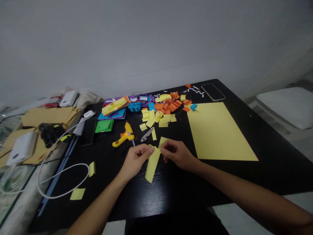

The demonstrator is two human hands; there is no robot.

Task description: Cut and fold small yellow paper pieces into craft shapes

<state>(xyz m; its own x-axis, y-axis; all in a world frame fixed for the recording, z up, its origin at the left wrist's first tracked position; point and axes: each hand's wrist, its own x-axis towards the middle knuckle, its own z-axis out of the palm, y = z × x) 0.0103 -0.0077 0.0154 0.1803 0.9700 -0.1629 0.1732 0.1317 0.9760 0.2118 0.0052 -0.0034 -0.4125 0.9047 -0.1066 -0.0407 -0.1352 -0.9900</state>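
My left hand (138,160) pinches a yellow paper strip (153,166) between thumb and fingers; the strip hangs down over the black table. Close beside it, my right hand (177,154) has its fingertips pressed together at the strip's upper edge. Another yellow paper piece (164,141) sticks up just behind the right fingers; whether it is joined to the strip I cannot tell. Beyond the hands lie scissors (147,134) and a yellow glue gun (124,135). Small yellow paper pieces (167,120) are heaped past them, with folded orange pieces (171,105) behind.
A large yellow sheet (220,130) lies at the right, below a phone (213,92). Green papers (104,126) and a dark phone (89,131) are at the left. A white cable (64,195) loops near two loose yellow pieces. A white stool (288,106) stands beyond the table (244,179).
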